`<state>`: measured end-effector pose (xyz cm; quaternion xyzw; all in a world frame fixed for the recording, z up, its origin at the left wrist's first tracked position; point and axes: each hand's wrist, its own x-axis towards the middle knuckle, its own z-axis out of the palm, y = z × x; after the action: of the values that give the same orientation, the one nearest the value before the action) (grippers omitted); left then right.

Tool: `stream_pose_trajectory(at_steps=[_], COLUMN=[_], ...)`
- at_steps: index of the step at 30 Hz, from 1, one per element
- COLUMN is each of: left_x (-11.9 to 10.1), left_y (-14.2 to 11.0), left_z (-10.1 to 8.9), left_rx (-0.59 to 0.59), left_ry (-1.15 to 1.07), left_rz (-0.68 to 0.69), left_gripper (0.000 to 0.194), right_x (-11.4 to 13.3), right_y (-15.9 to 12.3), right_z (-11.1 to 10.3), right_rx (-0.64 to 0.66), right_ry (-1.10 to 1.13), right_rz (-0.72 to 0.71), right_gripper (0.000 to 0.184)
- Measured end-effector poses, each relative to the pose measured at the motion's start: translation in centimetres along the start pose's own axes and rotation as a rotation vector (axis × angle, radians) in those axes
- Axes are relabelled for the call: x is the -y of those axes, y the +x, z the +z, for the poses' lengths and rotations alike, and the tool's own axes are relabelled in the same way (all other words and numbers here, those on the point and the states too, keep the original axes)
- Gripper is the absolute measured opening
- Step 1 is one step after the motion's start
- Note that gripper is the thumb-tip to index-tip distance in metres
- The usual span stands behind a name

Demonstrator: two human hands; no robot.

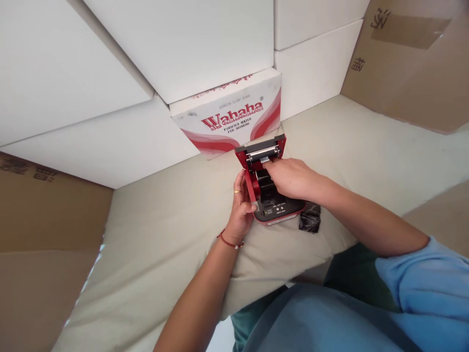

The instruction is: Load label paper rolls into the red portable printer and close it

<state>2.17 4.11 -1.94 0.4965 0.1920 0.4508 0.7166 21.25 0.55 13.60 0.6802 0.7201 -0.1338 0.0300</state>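
Note:
A red and black label printer (280,209) sits on the beige cloth with its hinged lid (261,146) raised, showing a roller and metal bar inside. My left hand (242,200) grips the printer's left side, thumb on the front corner and fingers along the red wall. My right hand (293,178) reaches over the open printer, its fingers closed by a small silvery piece (264,159) under the lid; whether they hold it is hidden. Shiny black film lies inside the printer. A crumpled piece of black film (309,218) lies at its right front corner.
A Wahaha water carton (230,117) stands directly behind the printer, against stacked white boxes (220,39). Brown cardboard boxes flank the cloth-covered surface (164,220) at left (51,210) and right (410,63). The surface's front edge is close to my body.

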Motion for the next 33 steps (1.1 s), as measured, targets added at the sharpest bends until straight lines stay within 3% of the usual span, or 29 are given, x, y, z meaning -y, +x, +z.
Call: stream_pose_trajectory(at_steps=[3,6,9,12,17,22,26,29,31,33], left_x=[0.0,0.0,0.2,0.4,0.6,0.4,0.3,0.2,0.2,0.1], left_y=[0.0,0.1,0.0,0.1,0.3,0.3,0.3,0.3,0.3,0.3], left_z=[-0.1,-0.2,-0.2,-0.2,-0.5,-0.4,-0.3,-0.2,-0.2,-0.1], left_rx=[0.004,0.012,0.019,0.021,0.008,0.004,-0.008,-0.010,-0.014,-0.017], left_ry=[0.007,-0.003,-0.019,-0.013,-0.013,-0.028,-0.028,-0.029,-0.030,-0.034], left_rz=[-0.001,0.005,0.006,0.001,-0.004,-0.010,-0.006,-0.010,-0.011,-0.010], left_gripper=[0.108,0.103,0.103,0.106,0.105,0.103,0.102,0.102,0.102,0.101], right_x=[-0.5,-1.8,-4.4,-8.3,-15.3,-19.4,-20.0,-18.6,-16.9,-14.8], right_y=[-0.7,-2.4,-4.6,-6.6,-8.3,-7.7,-7.6,-8.3,-8.5,-8.1], right_z=[-0.2,-0.3,-0.1,0.5,1.3,3.0,4.6,5.3,5.8,6.5], right_rx=[-0.018,-0.032,-0.082,-0.197,-0.211,-0.279,-0.367,-0.528,-0.550,-0.455], right_ry=[0.139,0.465,0.735,0.666,0.248,0.218,0.222,0.181,0.214,0.278], right_rz=[-0.020,-0.159,-0.202,0.040,0.448,0.559,0.556,0.540,0.396,0.184], right_gripper=[0.041,0.035,0.043,0.053,0.042,0.042,0.041,0.044,0.042,0.036])
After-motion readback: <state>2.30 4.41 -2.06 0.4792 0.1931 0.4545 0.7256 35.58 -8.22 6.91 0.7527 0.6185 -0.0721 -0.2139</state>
